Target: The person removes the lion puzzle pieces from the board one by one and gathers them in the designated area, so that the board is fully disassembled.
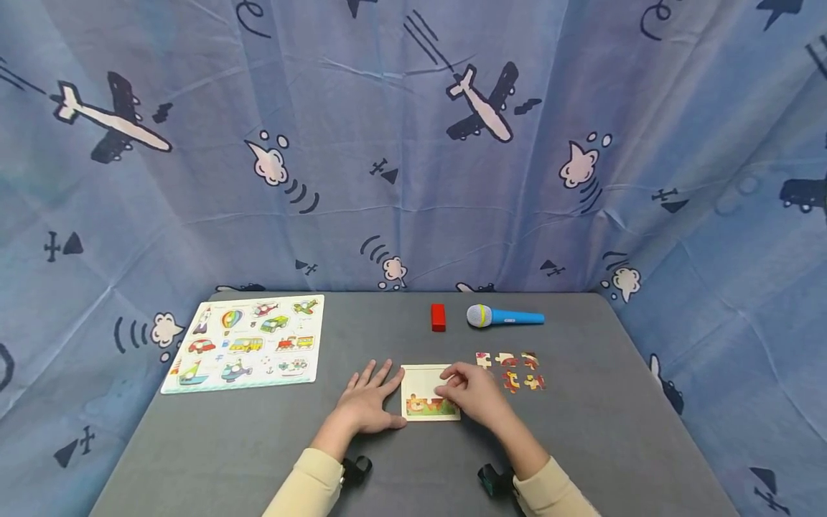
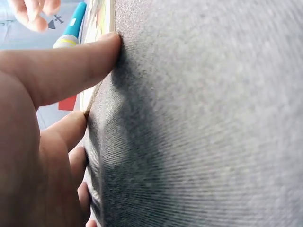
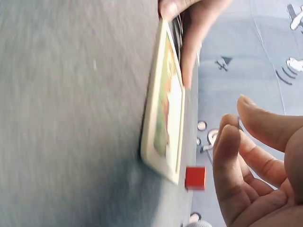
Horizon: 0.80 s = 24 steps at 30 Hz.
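A small wooden puzzle board (image 1: pixel 421 378) lies flat on the table, its bottom row filled with joined picture pieces (image 1: pixel 428 408) and its upper part bare. My left hand (image 1: pixel 367 406) is spread flat on the grey table, thumb and index fingertips right at the board's left edge. Over the board's right side hovers my right hand (image 1: pixel 479 393), thumb and index finger brought together. Between those fingertips, the right wrist view shows the thin edge of a puzzle piece (image 3: pixel 239 123); its picture is hidden. Several loose puzzle pieces (image 1: pixel 510 380) lie to the right of the board.
Behind the board stand a red block (image 1: pixel 438 317) and a blue toy microphone (image 1: pixel 517 317) lying on its side. A picture sheet of vehicles (image 1: pixel 258 377) covers the table's back left. A blue printed curtain (image 1: pixel 362 179) hangs behind the grey table (image 1: pixel 226 445).
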{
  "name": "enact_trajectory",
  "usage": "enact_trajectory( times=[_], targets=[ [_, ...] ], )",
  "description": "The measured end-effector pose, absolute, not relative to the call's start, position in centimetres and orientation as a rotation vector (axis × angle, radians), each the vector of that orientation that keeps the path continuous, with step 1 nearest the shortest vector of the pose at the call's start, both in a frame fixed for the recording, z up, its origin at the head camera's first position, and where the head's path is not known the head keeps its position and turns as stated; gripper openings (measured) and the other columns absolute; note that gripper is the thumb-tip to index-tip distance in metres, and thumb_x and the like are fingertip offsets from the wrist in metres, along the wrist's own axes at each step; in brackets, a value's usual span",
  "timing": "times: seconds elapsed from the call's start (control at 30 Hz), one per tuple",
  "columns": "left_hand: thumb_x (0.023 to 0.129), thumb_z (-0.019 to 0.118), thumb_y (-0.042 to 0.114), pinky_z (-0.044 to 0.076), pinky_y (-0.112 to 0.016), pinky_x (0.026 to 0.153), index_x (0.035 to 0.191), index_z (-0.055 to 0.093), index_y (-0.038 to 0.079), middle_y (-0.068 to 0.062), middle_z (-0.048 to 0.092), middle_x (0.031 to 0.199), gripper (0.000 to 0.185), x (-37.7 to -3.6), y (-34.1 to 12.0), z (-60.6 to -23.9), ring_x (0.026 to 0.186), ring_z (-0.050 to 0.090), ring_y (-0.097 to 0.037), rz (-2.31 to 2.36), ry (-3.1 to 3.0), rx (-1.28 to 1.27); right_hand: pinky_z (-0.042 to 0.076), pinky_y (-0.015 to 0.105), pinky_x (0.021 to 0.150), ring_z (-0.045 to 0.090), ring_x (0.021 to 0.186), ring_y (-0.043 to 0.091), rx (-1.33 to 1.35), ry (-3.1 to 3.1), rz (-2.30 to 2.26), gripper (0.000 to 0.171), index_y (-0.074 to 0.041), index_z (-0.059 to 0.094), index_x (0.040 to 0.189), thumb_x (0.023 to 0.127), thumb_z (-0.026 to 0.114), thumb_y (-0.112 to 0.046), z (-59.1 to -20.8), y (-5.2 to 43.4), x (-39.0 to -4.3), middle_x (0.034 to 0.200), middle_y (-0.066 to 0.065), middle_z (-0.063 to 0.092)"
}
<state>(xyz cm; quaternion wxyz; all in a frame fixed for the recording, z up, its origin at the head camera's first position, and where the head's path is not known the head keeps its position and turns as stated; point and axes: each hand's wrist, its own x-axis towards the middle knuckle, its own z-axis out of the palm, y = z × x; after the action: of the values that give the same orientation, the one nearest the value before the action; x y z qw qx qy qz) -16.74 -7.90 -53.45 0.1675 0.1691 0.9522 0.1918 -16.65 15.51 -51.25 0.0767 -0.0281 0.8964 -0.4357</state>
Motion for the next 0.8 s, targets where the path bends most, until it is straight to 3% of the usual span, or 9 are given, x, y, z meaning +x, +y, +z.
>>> enact_trajectory(
  times=[0.5, 0.8],
  targets=[
    [0.077, 0.07, 0.054, 0.013, -0.056, 0.116, 0.149, 0.032, 0.028, -0.002, 0.02, 0.159, 0.086, -16.8, -7.9, -53.6, 0.148, 0.008, -0.032, 0.545, 2.743, 0.505, 0.04, 0.022, 0.049, 0.05, 0.053, 0.006, -0.307, 2.775, -1.04, 0.029, -0.008, 0.068, 0.103, 0.081, 0.075, -0.025, -52.8, 11.1, -16.0, 0.067, -0.007, 0.06],
    [0.076, 0.07, 0.054, 0.013, -0.056, 0.116, 0.149, 0.032, 0.027, -0.003, 0.021, 0.159, 0.087, -16.7, -7.9, -53.4, 0.148, 0.009, -0.032, 0.557, 2.729, 0.503, 0.035, 0.023, 0.051, 0.045, 0.055, 0.007, -0.287, 2.821, -0.944, 0.031, -0.013, 0.068, 0.097, 0.071, 0.082, -0.02, -53.4, 10.2, -16.0, 0.067, -0.006, 0.054]
  ],
)
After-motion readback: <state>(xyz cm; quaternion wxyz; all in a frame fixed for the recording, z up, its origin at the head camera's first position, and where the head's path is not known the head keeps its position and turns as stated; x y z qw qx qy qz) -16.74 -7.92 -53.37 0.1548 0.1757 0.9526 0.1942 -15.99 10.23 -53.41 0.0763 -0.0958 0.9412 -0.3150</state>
